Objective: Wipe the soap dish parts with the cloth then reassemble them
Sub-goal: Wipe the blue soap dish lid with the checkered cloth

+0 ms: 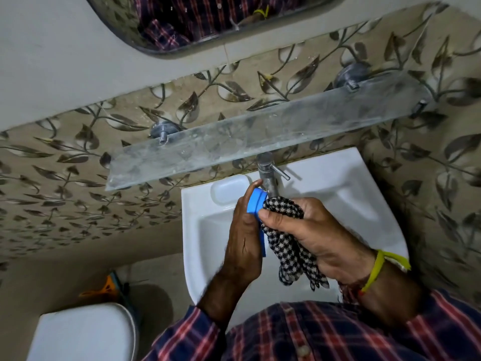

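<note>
Head view: mid frame, over the sink (pixel 338 188), the left hand (pixel 243 230) grips the blue dish (pixel 256 203). The right hand (pixel 312 230) grips the cloth (pixel 286 243). Hold the dish firm, rub every side.

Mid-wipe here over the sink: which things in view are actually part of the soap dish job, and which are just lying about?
In the job:
blue soap dish part, held by left hand
checked cloth, gripped by right hand

Lying about:
tap
glass shelf
white basin
mirror
toilet lid
</note>
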`<state>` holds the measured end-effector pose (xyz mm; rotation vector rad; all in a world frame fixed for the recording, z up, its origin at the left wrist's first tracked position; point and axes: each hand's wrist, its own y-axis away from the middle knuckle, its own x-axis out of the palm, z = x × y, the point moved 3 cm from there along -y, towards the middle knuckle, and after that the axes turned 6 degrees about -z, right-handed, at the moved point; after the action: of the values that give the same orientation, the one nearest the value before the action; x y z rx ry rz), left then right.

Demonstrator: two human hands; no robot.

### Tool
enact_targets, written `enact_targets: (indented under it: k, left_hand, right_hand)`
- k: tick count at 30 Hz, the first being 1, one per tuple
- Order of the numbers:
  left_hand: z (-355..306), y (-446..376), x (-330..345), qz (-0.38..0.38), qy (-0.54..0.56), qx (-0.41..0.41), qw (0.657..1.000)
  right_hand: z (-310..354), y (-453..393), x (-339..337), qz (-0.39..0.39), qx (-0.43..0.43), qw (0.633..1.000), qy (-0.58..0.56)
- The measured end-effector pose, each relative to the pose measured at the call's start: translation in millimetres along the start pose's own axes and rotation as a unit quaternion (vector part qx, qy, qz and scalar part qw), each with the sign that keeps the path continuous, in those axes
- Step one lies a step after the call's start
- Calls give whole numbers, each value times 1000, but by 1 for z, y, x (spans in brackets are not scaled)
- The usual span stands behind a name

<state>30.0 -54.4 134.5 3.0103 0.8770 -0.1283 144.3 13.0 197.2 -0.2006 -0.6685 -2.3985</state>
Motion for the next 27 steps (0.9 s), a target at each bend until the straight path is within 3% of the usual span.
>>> enact_targets:
  k: [4, 8, 10, 13, 15, 17, 19, 21, 23, 27]
  left_hand:
    - [-14, -4, 2, -42, 36, -61, 997]
    - [-22, -13, 2, -67, 91, -116, 987]
    - [-23, -13, 2, -64, 162, -180, 968]
    - [-20, -13, 3, -25, 267, -251, 930]
    - [-18, -11, 1, -10, 315, -271, 909]
    - [-17, -7, 1, -1, 344, -290, 893]
    - [-19, -4, 5, 14, 354, -294, 888]
    - [-21, 0, 9, 20, 351, -296, 888]
    - [-23, 4, 14, 24, 345, -296, 890]
    - [-28, 13, 16, 12, 310, -294, 904]
  right_hand:
    - [3, 2, 4, 15, -92, 993, 77]
    - [-3, 6, 4, 29, -102, 976, 188]
    - [-2, 6, 1, 27, -92, 974, 206]
    - [10, 8, -8, -41, -103, 982, 154]
    - [23, 11, -18, -82, -108, 985, 108]
    - [32, 14, -22, -85, -124, 977, 152]
    - [35, 16, -21, -104, -161, 940, 282]
    - [35, 17, -13, -151, -226, 871, 409]
    - [36, 18, -3, -169, -309, 816, 458]
    - [27, 18, 7, -136, -356, 795, 472]
